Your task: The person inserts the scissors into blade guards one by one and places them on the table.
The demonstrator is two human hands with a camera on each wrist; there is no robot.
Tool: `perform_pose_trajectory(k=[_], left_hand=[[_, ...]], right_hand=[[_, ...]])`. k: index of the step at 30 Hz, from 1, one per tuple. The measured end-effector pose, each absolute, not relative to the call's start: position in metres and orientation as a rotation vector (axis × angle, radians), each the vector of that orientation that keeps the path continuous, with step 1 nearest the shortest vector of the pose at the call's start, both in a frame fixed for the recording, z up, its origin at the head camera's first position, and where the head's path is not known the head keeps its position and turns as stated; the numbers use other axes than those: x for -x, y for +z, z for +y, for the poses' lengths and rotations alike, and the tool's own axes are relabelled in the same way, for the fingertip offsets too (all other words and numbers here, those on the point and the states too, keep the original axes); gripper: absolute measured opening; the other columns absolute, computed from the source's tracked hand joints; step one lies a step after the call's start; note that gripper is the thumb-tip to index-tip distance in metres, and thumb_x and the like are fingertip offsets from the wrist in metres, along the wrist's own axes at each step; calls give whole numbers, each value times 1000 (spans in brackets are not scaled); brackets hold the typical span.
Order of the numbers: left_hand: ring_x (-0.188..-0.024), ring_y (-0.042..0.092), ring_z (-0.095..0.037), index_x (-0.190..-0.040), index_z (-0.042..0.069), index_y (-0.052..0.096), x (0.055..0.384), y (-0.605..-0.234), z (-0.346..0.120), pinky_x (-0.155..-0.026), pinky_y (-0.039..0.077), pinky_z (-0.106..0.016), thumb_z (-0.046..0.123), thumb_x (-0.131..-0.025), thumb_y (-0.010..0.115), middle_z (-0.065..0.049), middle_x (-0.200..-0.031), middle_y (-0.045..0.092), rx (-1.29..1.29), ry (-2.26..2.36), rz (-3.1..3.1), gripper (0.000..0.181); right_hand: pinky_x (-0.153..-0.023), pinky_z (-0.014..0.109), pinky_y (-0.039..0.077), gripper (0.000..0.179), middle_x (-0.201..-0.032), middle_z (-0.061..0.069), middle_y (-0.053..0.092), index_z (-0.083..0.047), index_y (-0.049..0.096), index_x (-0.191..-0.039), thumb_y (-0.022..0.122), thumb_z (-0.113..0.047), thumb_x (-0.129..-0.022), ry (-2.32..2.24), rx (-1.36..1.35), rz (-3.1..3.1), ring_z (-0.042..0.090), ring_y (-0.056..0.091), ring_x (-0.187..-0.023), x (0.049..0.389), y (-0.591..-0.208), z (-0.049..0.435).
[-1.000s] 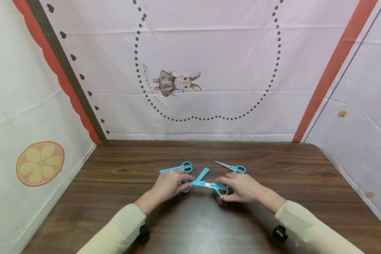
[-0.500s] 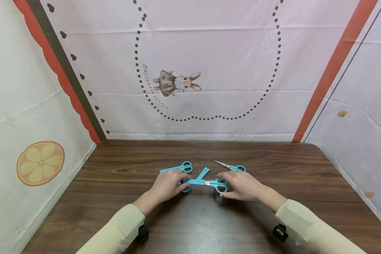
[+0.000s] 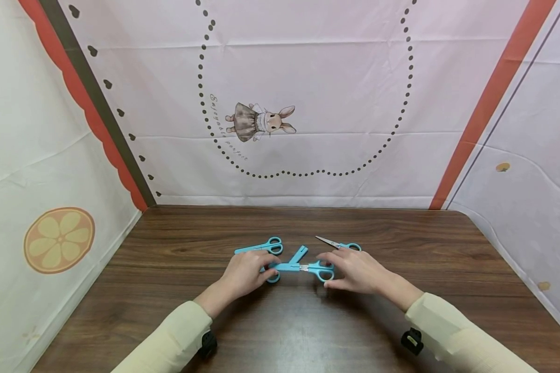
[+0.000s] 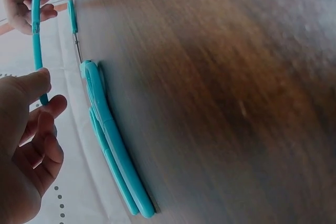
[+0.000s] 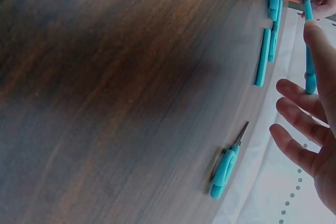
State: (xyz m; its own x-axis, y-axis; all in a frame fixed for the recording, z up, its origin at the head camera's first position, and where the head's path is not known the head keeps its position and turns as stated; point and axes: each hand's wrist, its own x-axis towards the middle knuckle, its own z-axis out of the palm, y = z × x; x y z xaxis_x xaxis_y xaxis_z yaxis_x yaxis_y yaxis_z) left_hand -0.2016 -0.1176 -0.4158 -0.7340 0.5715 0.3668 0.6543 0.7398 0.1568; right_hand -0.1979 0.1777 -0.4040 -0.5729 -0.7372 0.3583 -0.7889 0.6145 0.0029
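Observation:
In the head view, both hands hold one pair of light-blue-handled scissors (image 3: 321,270) level above the table, a short strip of metal showing between handles and cover. My left hand (image 3: 244,270) pinches the blue blade cover (image 3: 288,267) between thumb and index finger. At the other end, my right hand (image 3: 360,270) grips the handle loops by their outer edges, thumb near and fingers far; its remaining fingers spread free in the right wrist view. Below the left fingers, another blue scissors handle (image 3: 274,278) peeks out, the rest hidden. A loose blue blade cover (image 3: 298,255) lies just behind the held pair.
Behind the left hand lies a covered pair of blue scissors (image 3: 266,247). Bare-bladed scissors (image 3: 339,245) lie behind the right hand, blades toward the left. The brown wooden table (image 3: 205,228) ends at a printed cloth backdrop (image 3: 345,103).
The held scissors and cover have shifted slightly left, with the left fingers drawn back a little. The right hand has stayed at the handles; the scissors on the table have not moved.

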Motion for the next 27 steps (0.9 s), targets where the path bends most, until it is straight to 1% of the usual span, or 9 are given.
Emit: perform_pose_trajectory(k=[6,10,14,21,27], left_hand=[[-60,47,2,-99,25,69,200,-417,-118,-48,36,-16,29,-82,70,14,-78,60,943,-396,-2633,18],[-61,48,1,-100,24,69,199,-419,-119,-48,37,-16,27,-82,70,13,-79,61,946,-408,-2614,18],[-60,47,1,-100,24,69,199,-420,-120,-47,35,-16,28,-82,69,12,-79,61,936,-426,-2605,18],[-58,45,2,-100,25,68,199,-422,-121,-46,34,-15,30,-84,67,13,-78,60,900,-437,-2604,17],[-59,45,2,-100,24,69,198,-421,-122,-47,35,-16,30,-83,68,14,-77,59,886,-460,-2616,17]], right_hand=[[-61,29,49,60,-99,-5,64,-16,54,-125,70,-47,-76,249,-1168,-2580,10,59,-87,197,-404,177],[-57,27,46,61,-98,-1,63,-14,54,-124,71,-47,-75,263,-1129,-2601,10,58,-83,197,-405,176],[-55,25,45,59,-99,-1,64,-13,56,-122,71,-46,-75,278,-1131,-2590,10,58,-82,198,-406,177],[-62,29,49,57,-103,-2,64,-14,55,-124,70,-43,-77,330,-1132,-2605,11,59,-89,199,-406,175],[-64,31,50,57,-105,-1,64,-16,53,-127,68,-44,-79,342,-1090,-2649,11,59,-91,198,-407,174]])
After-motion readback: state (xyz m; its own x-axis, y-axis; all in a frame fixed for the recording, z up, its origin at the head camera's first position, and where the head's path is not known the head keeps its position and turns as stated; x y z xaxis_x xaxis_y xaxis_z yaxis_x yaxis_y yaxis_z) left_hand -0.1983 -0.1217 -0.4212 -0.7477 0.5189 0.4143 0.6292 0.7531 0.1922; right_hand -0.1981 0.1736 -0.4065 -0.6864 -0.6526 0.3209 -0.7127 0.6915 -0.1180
